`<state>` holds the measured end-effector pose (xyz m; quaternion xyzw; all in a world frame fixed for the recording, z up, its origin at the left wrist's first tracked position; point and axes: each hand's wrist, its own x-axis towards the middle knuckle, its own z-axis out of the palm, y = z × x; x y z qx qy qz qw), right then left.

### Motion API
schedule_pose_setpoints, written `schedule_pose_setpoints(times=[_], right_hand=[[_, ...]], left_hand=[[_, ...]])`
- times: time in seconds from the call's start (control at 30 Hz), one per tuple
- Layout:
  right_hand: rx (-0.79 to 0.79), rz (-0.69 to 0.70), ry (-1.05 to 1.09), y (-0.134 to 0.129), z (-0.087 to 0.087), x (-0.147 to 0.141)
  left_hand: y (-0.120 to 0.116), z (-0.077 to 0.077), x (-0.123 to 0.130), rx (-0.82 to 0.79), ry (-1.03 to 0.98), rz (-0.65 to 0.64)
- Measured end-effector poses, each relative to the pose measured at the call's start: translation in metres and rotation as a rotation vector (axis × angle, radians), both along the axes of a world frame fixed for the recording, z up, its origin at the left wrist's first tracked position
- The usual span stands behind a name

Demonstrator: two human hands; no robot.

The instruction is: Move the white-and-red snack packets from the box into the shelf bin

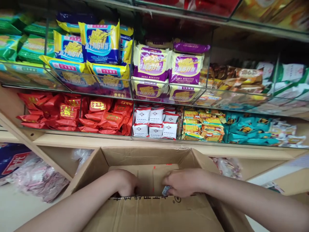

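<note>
A large open cardboard box (142, 154) stands before the shelves, its near flap (154, 214) folded toward me with black printing along the fold. Over the left part of the opening, my left hand (125, 183) has its fingers curled down, and whatever they may hold is hidden. At the right of the opening is my right hand (180, 183), fingers bent, with a small blue-grey patterned packet (166, 190) between them. Both hands are slightly blurred. Inside the box, a flat cardboard surface (149, 178) with small red marks shows between the hands.
Clear-fronted shelf bins hold blue-yellow biscuit packs (101, 43), purple packs (184, 67), red packets (70, 111), white packets (155, 115), yellow packets (212, 129) and teal packets (246, 127). Plastic-wrapped goods (38, 177) lie at lower left.
</note>
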<state>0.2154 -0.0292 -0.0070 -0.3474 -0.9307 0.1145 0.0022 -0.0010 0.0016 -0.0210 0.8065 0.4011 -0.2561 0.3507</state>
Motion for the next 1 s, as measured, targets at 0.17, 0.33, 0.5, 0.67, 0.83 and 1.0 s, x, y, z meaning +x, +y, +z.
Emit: schedule_pose_setpoints(times=[0.17, 0.33, 0.5, 0.67, 0.83, 1.0], right_hand=[[-0.563, 0.005, -0.024, 0.016, -0.032, -0.009], [-0.749, 0.073, -0.091, 0.019, -0.046, -0.016], [-0.497, 0.039, -0.087, 0.016, -0.043, -0.014], [-0.241, -0.269, 0.302, 0.02, -0.016, -0.015], [-0.184, -0.421, 0.745, 0.022, 0.005, -0.023], [-0.212, -0.441, 0.871, 0.019, 0.007, -0.016]], left_hand=[[-0.002, 0.005, 0.0, -0.127, -0.11, 0.022], [-0.002, 0.009, 0.005, -0.178, -0.053, -0.077], [-0.004, 0.01, 0.001, -0.039, 0.023, -0.046], [-0.004, 0.017, 0.001, 0.129, -0.194, 0.165], [-0.01, 0.018, 0.022, -0.201, -0.796, 0.333], [-0.013, 0.012, 0.032, -0.281, -0.798, 0.493]])
